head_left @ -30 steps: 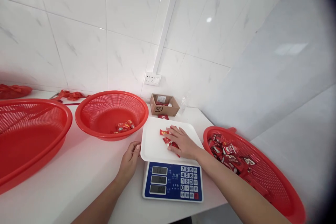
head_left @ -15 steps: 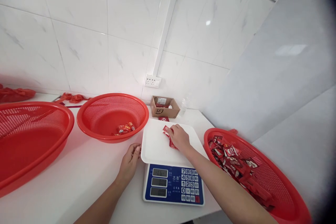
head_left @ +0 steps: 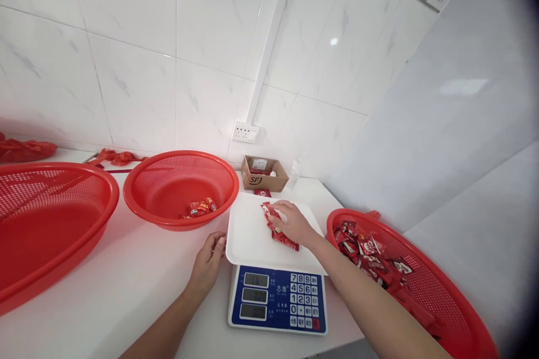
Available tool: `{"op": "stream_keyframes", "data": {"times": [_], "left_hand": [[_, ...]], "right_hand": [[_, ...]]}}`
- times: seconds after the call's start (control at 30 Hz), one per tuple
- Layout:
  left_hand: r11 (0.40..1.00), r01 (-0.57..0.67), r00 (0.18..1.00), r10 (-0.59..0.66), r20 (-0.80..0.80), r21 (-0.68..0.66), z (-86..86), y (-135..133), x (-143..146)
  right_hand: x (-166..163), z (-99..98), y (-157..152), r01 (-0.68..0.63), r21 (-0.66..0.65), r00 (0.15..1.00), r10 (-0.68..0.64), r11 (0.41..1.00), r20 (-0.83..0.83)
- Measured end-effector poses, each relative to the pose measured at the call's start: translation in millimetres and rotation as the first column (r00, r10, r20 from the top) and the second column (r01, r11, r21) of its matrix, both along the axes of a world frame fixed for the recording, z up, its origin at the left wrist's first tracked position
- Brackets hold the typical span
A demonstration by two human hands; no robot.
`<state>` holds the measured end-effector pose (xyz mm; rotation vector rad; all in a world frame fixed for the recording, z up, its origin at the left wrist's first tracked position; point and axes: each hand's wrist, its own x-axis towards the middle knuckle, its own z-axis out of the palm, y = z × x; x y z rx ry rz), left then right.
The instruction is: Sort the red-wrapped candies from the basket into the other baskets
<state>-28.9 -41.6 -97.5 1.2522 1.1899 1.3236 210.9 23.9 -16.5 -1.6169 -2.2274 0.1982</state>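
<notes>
A blue digital scale (head_left: 278,298) carries a white weighing tray (head_left: 248,235). My right hand (head_left: 295,223) lies on the tray with its fingers curled over a small bunch of red candy packets (head_left: 281,234). My left hand (head_left: 208,261) rests on the counter at the tray's left edge, fingers loosely bent, holding nothing. A red basket (head_left: 433,297) at the right holds several red candy packets (head_left: 370,255).
A round red basket (head_left: 181,185) behind the scale holds a few packets (head_left: 200,207). A large red basket (head_left: 50,219) sits at the left. A small cardboard box (head_left: 264,174) stands by the tiled wall under a socket (head_left: 245,133). Red bags (head_left: 113,156) lie at the back.
My right hand went from flat on the packets to gathering them toward the tray's far side, then drew back a little. The left hand has stayed put.
</notes>
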Motion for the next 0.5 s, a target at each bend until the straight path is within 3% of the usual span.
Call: {"op": "stream_keyframes", "data": {"times": [0.1,0.2,0.5], "left_hand": [[1.000,-0.003,1.000,0.003,0.002,0.007,-1.7,0.8,0.1],[1.000,0.002,1.000,-0.002,0.004,0.009,-3.3,1.4,0.4],[1.000,0.019,1.000,-0.019,0.007,-0.001,-1.5,0.3,0.6]], "right_hand": [[-0.8,-7.6,-3.1,-0.130,-0.056,0.990,0.133,0.990,0.051],[-2.2,-16.5,-3.1,-0.175,-0.084,0.980,0.182,0.981,0.083],[-14.8,-25.0,-5.3,-0.077,0.076,0.996,0.073,0.994,0.052]]}}
